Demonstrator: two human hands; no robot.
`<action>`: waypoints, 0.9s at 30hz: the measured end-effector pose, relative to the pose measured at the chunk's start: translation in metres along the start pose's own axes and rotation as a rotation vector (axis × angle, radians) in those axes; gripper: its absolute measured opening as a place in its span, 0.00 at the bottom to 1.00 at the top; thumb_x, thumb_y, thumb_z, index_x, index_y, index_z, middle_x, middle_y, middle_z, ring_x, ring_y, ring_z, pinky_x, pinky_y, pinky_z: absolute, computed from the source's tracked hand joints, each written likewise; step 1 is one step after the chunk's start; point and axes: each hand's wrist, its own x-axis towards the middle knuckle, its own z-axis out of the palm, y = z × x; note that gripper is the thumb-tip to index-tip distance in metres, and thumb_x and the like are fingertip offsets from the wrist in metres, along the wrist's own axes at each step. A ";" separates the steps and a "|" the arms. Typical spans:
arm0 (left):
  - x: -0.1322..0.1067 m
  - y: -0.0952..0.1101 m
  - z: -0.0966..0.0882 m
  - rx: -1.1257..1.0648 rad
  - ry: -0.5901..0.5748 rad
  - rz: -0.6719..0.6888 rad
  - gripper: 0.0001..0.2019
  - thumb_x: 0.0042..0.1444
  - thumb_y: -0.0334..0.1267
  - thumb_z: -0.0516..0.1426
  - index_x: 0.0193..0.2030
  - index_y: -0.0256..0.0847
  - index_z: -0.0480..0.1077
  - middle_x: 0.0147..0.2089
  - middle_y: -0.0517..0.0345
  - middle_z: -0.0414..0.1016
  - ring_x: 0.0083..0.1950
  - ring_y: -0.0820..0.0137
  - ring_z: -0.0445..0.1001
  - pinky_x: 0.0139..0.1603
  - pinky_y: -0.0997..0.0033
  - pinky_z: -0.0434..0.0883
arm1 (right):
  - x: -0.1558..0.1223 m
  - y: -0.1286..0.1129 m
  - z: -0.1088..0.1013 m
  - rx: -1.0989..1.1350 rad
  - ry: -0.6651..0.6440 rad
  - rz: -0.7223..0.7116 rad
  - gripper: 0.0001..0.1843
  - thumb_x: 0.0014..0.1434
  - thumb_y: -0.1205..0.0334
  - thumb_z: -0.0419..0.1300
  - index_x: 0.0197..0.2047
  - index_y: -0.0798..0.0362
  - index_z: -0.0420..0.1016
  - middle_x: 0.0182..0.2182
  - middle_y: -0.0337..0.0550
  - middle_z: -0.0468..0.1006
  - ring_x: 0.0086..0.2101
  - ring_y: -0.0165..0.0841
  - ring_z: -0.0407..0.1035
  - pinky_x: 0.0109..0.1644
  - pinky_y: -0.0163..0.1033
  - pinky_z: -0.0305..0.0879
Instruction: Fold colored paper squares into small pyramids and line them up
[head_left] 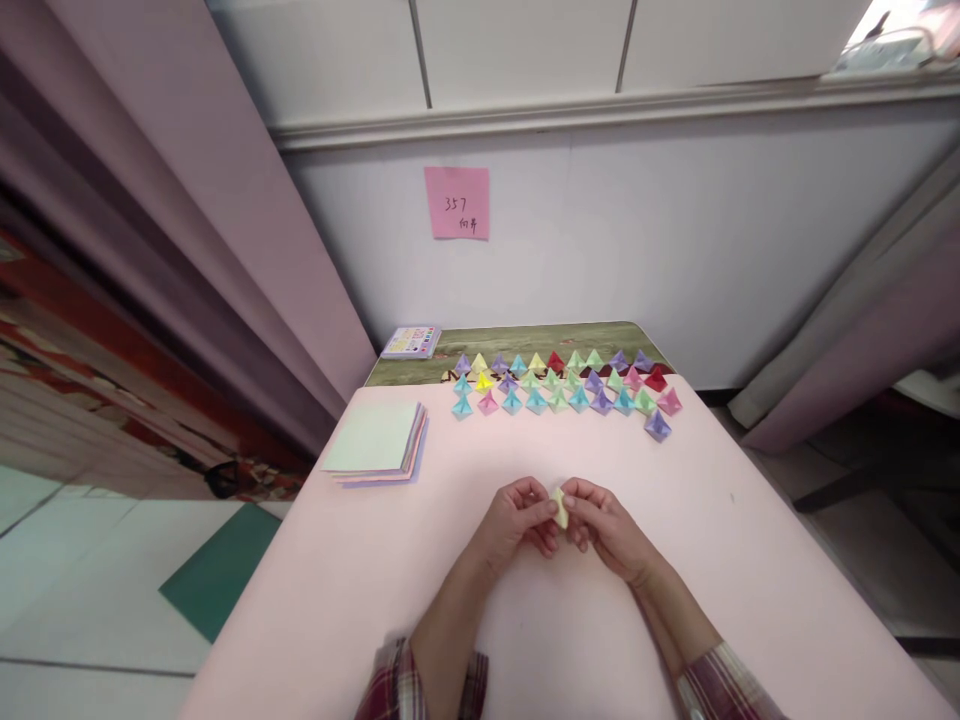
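A small piece of folded pale yellow paper [560,508] is pinched between my two hands, just above the pink tabletop. My left hand [523,517] grips its left side with thumb and fingers. On the other side, my right hand [601,522] closes on its right edge. The fingertips hide part of the paper, so its full shape does not show. Beyond my hands stand several small folded paper boats [557,400] in rows, in purple, blue, green, yellow, pink and red. One purple paper boat [658,426] sits nearer, at the right end.
A stack of square coloured paper [373,438] lies at the left of the pink table [337,600]. Behind it, a printed paper packet [412,342] rests on a patterned green board [405,372]. A pink note [457,203] is stuck to the wall, and curtains hang at both sides.
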 end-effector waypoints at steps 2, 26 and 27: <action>0.002 -0.002 -0.001 0.047 0.038 0.040 0.17 0.46 0.46 0.65 0.30 0.38 0.64 0.23 0.57 0.75 0.22 0.70 0.74 0.23 0.73 0.71 | 0.001 0.001 0.001 -0.041 0.015 -0.035 0.17 0.52 0.47 0.66 0.33 0.53 0.72 0.18 0.33 0.70 0.19 0.26 0.62 0.23 0.31 0.58; 0.006 -0.007 0.000 0.252 0.131 0.259 0.16 0.48 0.42 0.64 0.41 0.39 0.68 0.29 0.60 0.72 0.27 0.73 0.72 0.30 0.73 0.69 | 0.009 0.014 0.006 0.004 0.256 -0.190 0.16 0.48 0.50 0.69 0.30 0.53 0.74 0.26 0.38 0.76 0.27 0.32 0.71 0.34 0.38 0.70; 0.006 -0.008 -0.001 0.258 0.125 0.234 0.14 0.48 0.43 0.64 0.37 0.38 0.69 0.28 0.60 0.72 0.26 0.72 0.71 0.29 0.73 0.69 | 0.009 0.013 0.006 0.020 0.274 -0.196 0.15 0.48 0.50 0.69 0.29 0.53 0.74 0.25 0.38 0.76 0.27 0.32 0.70 0.34 0.39 0.69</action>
